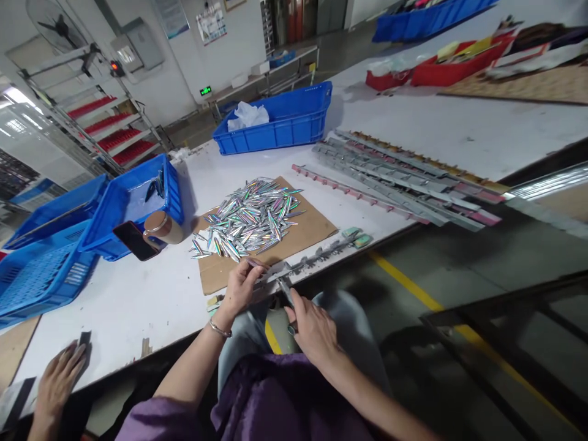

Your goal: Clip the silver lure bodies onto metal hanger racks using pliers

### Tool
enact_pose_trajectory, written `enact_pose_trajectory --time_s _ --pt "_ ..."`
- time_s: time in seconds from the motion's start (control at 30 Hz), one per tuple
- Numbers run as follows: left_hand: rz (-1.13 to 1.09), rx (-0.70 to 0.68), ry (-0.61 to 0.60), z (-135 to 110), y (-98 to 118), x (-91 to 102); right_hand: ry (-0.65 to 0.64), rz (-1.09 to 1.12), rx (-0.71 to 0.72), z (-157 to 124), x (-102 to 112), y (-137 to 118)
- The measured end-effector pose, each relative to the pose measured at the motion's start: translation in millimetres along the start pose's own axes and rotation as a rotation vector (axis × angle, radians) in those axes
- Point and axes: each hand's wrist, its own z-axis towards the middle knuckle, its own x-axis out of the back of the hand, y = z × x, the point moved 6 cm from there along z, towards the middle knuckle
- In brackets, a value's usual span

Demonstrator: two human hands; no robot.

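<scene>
Two hands work at the near edge of the white desk (138,300), above a lap in purple cloth. The left hand (241,286), with a bracelet at the wrist, has its fingers (252,268) closed narrowly on the left end of a gray strip (321,254). That strip lies along the desk's near edge and runs off to the right. The right hand (313,329) sits just right of and nearer than the left. Its fingers pinch a thin piece (285,290) that slants up toward the strip; whether the tip touches the strip cannot be told.

Just beyond the hands lies a cardboard sheet (316,228) with a heap of shiny slivers (250,215) on it, silvery with rainbow glints. Two small green blocks (357,236) rest at the right end of the strip.

Farther right, a bundle of long gray and pink bars (404,177) lies slantwise across the desk. On the far side stands a blue bin (294,125) holding a crumpled white bag (248,114). To the left are more blue bins (103,220), with a brown cup (163,228) and a dark phone (135,240) just beside them. Red trays (450,67) stand far right.

At the near left corner, another person's hand (57,383) rests flat on the desk edge.
</scene>
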Motion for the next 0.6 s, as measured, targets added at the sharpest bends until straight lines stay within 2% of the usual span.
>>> enact_pose_trajectory --time_s 0.1,0.17,0.43,0.6 --pt "0.034 -0.025 -0.081 -0.8 6.6 -2.6 0.045 -0.48 0.254 -0.8 4.3 -6.7" --pt "0.056 -0.044 -0.109 -1.3 11.0 -5.7 0.055 -0.584 0.307 -2.3 5.6 -8.4" --pt "0.219 -0.12 -0.134 -0.7 16.2 -12.3 0.057 -0.413 0.253 -6.0 10.4 -12.9" --pt "0.333 -0.162 -0.174 0.2 22.1 -15.4 0.033 -0.193 0.133 -5.6 11.4 -5.8"
